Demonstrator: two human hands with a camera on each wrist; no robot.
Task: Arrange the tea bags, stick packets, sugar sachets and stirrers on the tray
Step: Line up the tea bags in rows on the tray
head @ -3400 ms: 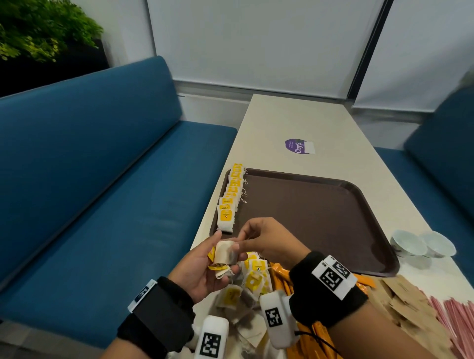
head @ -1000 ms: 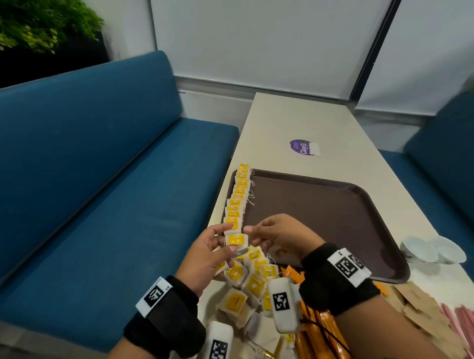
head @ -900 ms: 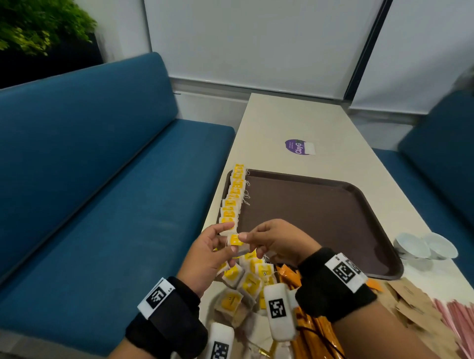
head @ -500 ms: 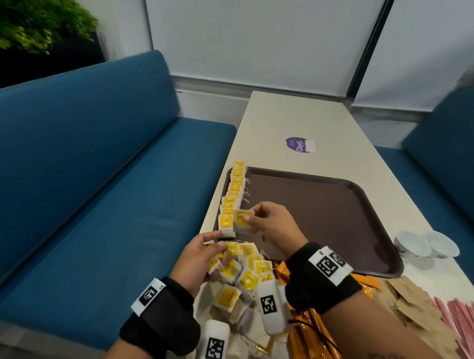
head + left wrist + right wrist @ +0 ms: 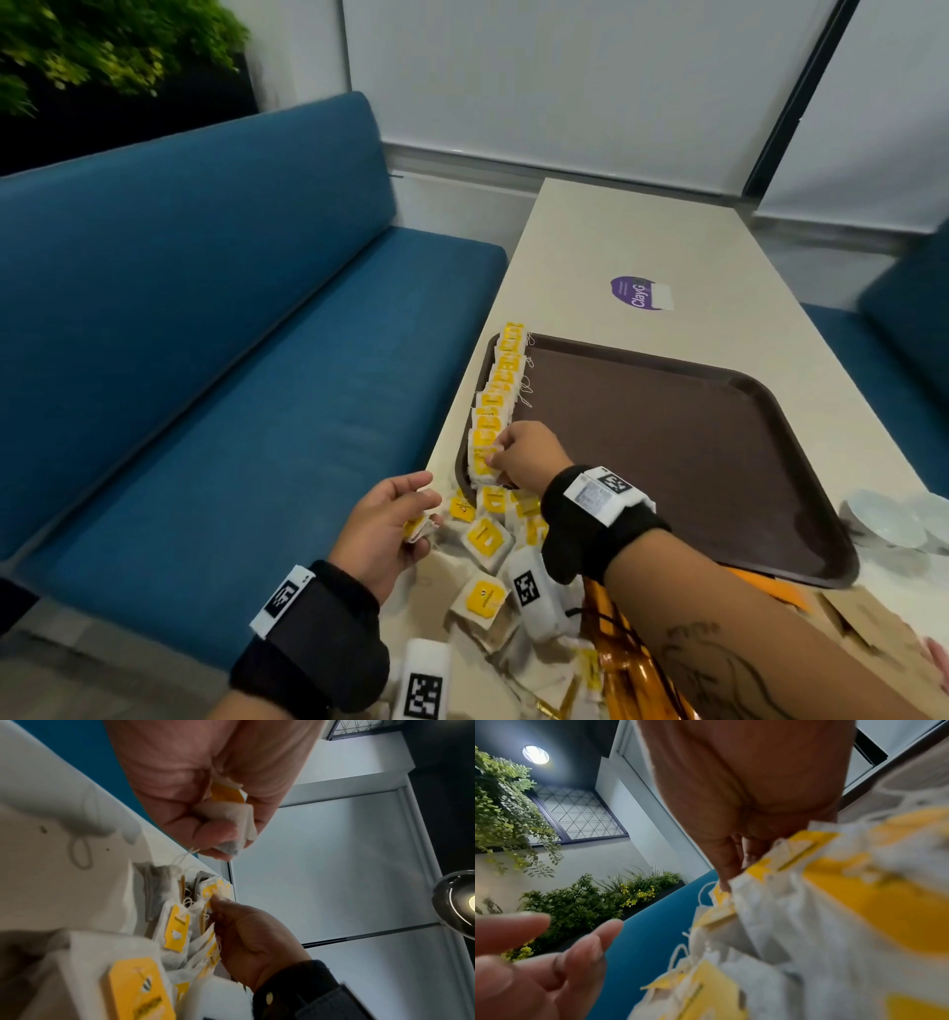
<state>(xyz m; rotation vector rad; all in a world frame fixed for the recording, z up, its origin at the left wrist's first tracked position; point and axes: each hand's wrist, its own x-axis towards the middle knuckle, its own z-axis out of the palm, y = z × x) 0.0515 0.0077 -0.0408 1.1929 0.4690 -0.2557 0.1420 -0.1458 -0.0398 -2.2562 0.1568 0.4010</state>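
A row of yellow-tagged tea bags (image 5: 500, 380) stands along the left edge of the brown tray (image 5: 667, 452). My right hand (image 5: 490, 455) pinches a tea bag (image 5: 481, 462) at the near end of that row; the left wrist view shows its fingertips (image 5: 218, 900) on the bag. Just off the tray's near left corner, my left hand (image 5: 423, 514) grips another tea bag (image 5: 228, 807) in curled fingers. A loose pile of tea bags (image 5: 485, 539) lies on the table between my wrists.
Orange stick packets (image 5: 616, 642) lie under my right forearm. Brown sachets (image 5: 873, 627) and pink stirrers (image 5: 940, 652) sit at the near right. Two white bowls (image 5: 883, 519) stand right of the tray. A blue bench (image 5: 257, 411) runs along the table's left edge.
My right hand carried the tea bag forward from between my hands to the near end of the row. My left hand dropped back to the pile and now holds another tea bag.
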